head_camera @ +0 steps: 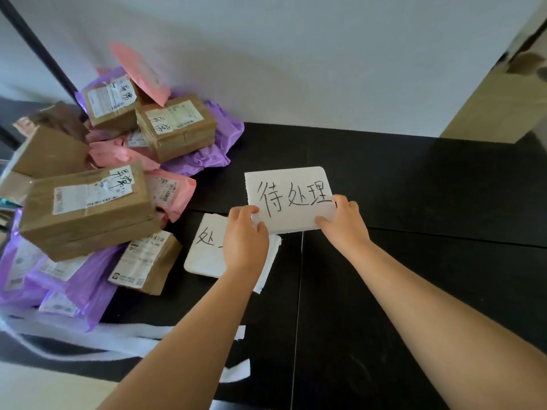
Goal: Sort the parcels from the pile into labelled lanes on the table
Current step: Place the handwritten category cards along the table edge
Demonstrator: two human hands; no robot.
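- Two bare forearms [183, 335] reach in from 6 o'clock over the black worktop [429, 187]
- The pile of parcels [88, 202] sits heaped at 9 o'clock; no parcel lies in a lane, so sorting looks unstarted
- A second card [204, 255] lies flat, partly under the left hand [245, 241]
- Left hand and right hand [343, 223] each pinch a lower corner of the label card [290, 196] between thumb and fingers [262, 229], just right of centre; the lanes look only half marked

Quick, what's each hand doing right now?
Left hand: pinching the lower left edge of the white label card.
Right hand: pinching the same card's lower right edge.
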